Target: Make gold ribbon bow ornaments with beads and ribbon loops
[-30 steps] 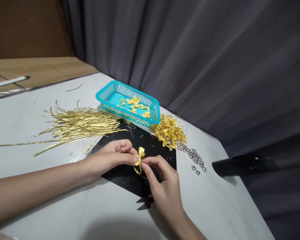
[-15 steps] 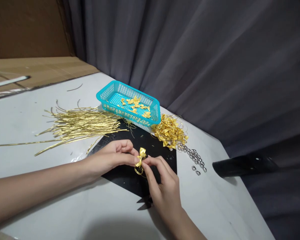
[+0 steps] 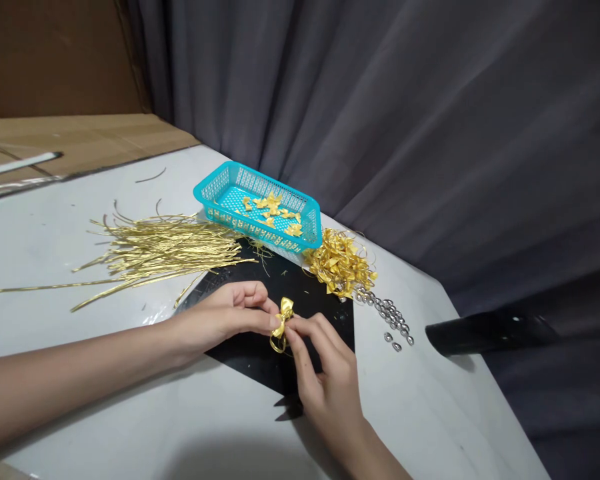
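Head view: how near are the hands to an edge?

Well in from it. The white table [image 3: 397, 413] ends in a slanting edge off past the right hand [image 3: 330, 387], and a grey curtain [image 3: 380, 120] hangs beyond.

What's on the surface?

A black mat [image 3: 245, 360] under the hands, a teal plastic basket [image 3: 260, 179] of small gold bows, gold ribbon strips [image 3: 165, 250] in a long heap, a gold ribbon tangle [image 3: 340, 263], and silver beads [image 3: 390, 320] in a loose trail.

And the fingers?

Narrow, pinching. Fingertips of the left hand [image 3: 220, 313] and the right hand's thumb and fingers both grip a gold ribbon bow [image 3: 283, 327], between the hands over the mat.
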Motion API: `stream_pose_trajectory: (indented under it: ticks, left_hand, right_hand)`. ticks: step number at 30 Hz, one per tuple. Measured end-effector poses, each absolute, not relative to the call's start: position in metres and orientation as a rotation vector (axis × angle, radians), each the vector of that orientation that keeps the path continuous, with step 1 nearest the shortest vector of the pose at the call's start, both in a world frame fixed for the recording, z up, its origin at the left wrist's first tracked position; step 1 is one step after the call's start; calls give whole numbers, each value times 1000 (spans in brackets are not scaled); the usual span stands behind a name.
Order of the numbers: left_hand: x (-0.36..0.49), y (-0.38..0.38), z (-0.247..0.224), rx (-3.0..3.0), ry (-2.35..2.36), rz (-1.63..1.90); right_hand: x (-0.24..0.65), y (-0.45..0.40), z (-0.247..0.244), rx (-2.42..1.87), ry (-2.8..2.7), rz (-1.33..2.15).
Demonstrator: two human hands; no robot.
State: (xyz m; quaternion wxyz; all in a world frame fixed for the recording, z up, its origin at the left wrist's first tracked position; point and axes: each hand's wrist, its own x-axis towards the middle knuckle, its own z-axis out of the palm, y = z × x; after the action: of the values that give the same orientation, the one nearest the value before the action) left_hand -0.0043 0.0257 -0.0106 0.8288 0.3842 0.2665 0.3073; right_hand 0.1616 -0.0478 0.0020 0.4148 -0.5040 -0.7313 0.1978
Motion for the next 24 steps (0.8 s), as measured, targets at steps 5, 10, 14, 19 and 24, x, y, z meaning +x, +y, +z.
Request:
stream_pose_trajectory:
  ticks: [5,10,14,19,24]
  left_hand:
    - [-5,26,-10,813,563,654]
    - [-6,26,-9,801,561,658]
    - [-7,26,-9,811,569,660]
    - [-7,25,-9,834,574,653]
    - [-7,26,-9,837,570,653]
  right_hand:
    - [162,-48,0,-1269,-1849,469]
    - [167,-49,-3,-1245,-1931,341]
    - [170,-48,-3,-1167,-2022,182]
    - [172,-47,0,-1154,-2056,141]
    - [172,-48,2,-1165,-2085,91]
